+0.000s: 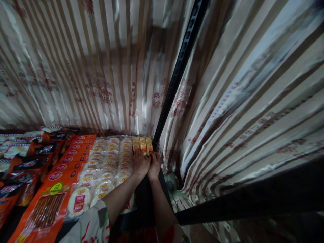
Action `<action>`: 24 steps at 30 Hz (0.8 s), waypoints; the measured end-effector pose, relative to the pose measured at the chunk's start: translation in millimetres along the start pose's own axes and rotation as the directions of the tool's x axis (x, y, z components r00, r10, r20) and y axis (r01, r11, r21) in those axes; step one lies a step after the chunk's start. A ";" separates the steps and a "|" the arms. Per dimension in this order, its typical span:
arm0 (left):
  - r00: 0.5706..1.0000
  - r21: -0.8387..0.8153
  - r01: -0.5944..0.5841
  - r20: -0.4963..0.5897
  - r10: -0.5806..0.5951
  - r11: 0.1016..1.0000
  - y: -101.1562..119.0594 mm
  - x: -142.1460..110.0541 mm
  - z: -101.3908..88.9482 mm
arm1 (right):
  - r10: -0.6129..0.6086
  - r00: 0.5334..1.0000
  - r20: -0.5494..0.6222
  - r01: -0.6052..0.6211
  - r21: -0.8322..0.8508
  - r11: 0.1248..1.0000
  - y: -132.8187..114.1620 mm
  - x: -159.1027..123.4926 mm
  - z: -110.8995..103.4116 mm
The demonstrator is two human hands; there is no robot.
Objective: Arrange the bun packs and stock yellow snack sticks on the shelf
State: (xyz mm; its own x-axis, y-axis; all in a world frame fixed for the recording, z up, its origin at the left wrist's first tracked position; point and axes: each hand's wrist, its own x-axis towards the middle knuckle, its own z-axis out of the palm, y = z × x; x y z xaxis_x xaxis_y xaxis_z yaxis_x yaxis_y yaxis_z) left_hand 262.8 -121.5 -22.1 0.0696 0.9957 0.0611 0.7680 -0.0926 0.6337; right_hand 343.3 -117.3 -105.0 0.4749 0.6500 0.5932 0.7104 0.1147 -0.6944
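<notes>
My left hand (140, 164) and my right hand (154, 165) reach side by side to the far end of a dark shelf. Both rest against a short row of small yellow snack packets (142, 144) standing at the shelf's back right corner. The fingers curl onto the nearest packets, and a firm grip cannot be made out. Left of the hands lie rows of round white cakes in clear wrappers (106, 168).
Orange sausage packs (54, 189) overlap in a line further left, with dark orange bags (27, 165) beyond. A black perforated post (177, 72) rises from the shelf corner. Striped shiny sheeting (240, 101) hangs behind and to the right. A black shelf rail (253, 199) crosses the lower right.
</notes>
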 end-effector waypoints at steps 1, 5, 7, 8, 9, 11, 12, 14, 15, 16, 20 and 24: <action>1.000 0.016 0.013 -0.019 -0.013 1.000 -0.2 0.4 -1.2 | -0.008 1.000 0.001 0.008 -0.006 1.000 -0.1 0.3 0.1; 1.000 0.059 -0.003 -0.026 0.004 0.998 -1.7 2.9 -1.1 | -0.028 1.000 0.008 0.028 -0.014 0.999 0.6 0.5 -0.1; 0.999 0.074 -0.032 0.009 0.031 0.997 -2.1 4.2 0.7 | -0.033 0.999 0.012 0.033 -0.005 0.999 1.3 0.3 -0.3; 0.999 0.081 -0.042 0.030 0.040 0.996 -2.1 4.6 1.4 | -0.034 0.999 0.014 0.034 0.000 0.999 1.5 0.2 -0.3; 0.998 0.086 -0.052 0.048 0.048 0.995 -1.9 4.7 1.9 | -0.034 0.999 0.018 0.034 0.003 0.999 1.7 0.0 -0.2; 0.996 0.089 -0.064 0.065 0.058 0.994 -1.5 4.1 2.3 | -0.025 0.999 0.023 0.025 0.010 1.000 2.1 -0.4 0.4; 0.996 0.079 -0.066 0.060 0.061 0.995 -1.4 3.5 2.3 | -0.018 1.000 0.021 0.018 0.016 1.000 2.4 -0.7 1.0; 0.997 0.037 -0.070 0.042 0.068 0.997 -1.8 2.0 2.3 | -0.004 1.000 0.005 0.004 0.035 0.999 3.6 -1.3 2.3; 0.997 0.012 -0.075 0.034 0.074 0.997 -2.2 1.2 2.2 | 0.002 1.000 -0.008 -0.002 0.048 0.999 4.5 -1.6 2.9; 0.997 -0.013 -0.075 0.031 0.076 0.997 -2.6 0.5 2.1 | 0.007 1.000 -0.018 -0.006 0.061 0.998 5.6 -1.6 3.2; 0.996 -0.097 -0.075 0.049 0.080 0.992 1.1 -4.2 2.6 | 0.011 1.000 0.008 -0.012 0.089 0.996 7.9 -0.2 2.1; 0.993 -0.182 -0.096 0.055 0.108 0.979 17.6 -18.1 13.7 | -0.001 0.996 0.094 -0.003 0.041 0.999 0.4 -2.5 -3.1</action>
State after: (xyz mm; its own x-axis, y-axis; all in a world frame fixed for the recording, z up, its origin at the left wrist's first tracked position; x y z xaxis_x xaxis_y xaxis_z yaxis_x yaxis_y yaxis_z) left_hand 283.8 -141.1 -22.6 0.1870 0.9785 0.0866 0.6293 -0.1870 0.7543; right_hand 344.1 -121.2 -105.5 0.4237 0.7175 0.5528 0.6868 0.1434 -0.7126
